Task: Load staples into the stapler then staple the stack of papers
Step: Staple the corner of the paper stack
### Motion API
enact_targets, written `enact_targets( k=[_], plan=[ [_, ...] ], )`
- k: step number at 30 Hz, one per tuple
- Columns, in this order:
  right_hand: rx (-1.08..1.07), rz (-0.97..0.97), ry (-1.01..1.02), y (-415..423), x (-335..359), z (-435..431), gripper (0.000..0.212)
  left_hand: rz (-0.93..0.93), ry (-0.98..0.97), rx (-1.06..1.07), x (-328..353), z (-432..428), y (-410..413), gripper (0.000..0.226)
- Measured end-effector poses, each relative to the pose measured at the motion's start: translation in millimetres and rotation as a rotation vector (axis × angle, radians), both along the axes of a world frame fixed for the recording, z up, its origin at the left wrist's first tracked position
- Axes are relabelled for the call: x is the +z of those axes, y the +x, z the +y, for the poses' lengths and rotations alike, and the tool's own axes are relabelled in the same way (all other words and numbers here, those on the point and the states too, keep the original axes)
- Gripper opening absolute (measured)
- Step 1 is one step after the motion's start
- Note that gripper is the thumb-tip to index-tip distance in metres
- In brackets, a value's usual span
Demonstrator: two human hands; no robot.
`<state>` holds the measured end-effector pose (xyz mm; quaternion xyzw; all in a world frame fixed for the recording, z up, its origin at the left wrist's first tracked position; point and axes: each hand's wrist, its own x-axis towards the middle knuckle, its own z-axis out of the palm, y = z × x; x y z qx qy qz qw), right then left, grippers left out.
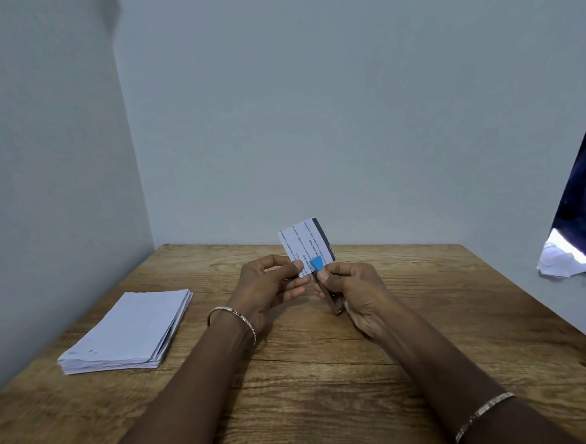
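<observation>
1. Above the middle of the wooden tabletop (311,375), both hands meet, well clear of its edges, with bare wood all around them.
2. At the left, the stack of papers (130,331) lies flat near the tabletop's left edge, well apart from the hands.
3. At the far right, dark cloth (585,204) hangs beyond the tabletop.
4. Left hand (271,288) pinches a small printed paper slip (305,246) between thumb and fingers, holding it upright.
5. Right hand (354,293) is closed around the stapler (334,300), thumb on its blue tip (316,264), which touches the slip.
</observation>
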<state>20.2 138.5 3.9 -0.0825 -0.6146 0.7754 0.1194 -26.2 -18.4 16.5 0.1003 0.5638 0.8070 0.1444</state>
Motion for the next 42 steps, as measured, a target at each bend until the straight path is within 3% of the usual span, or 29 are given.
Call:
enact_targets(
  k=[7,16,23,30,33,38,42],
  plan=[
    [-0.045,-0.028,0.009,0.0,2.1,-3.2,0.007,0.005,0.012,-0.018,-1.0,-1.2,-1.3,0.01],
    [0.121,-0.025,-0.083,2.5,4.0,1.8,0.021,-0.018,0.042,0.041,-0.4,-1.6,-3.8,0.012],
    [0.125,-0.032,-0.06,3.0,4.0,3.8,0.017,-0.022,0.037,0.069,-0.6,-0.6,-6.4,0.005],
    [0.021,-0.111,0.024,-1.8,4.4,1.4,0.024,0.013,0.062,0.163,-2.9,0.1,-11.8,0.01],
    [0.007,-0.068,0.058,-1.8,4.6,2.6,0.027,0.039,0.047,0.25,-4.1,-0.3,-14.1,0.025],
    [-0.01,-0.043,0.171,1.0,5.3,0.9,0.013,0.042,0.065,0.225,-1.4,0.5,-10.2,0.028],
    [-0.012,-0.049,0.178,3.4,5.3,-1.1,0.017,0.014,0.128,0.202,1.7,-0.3,-9.2,0.028]
  ],
)
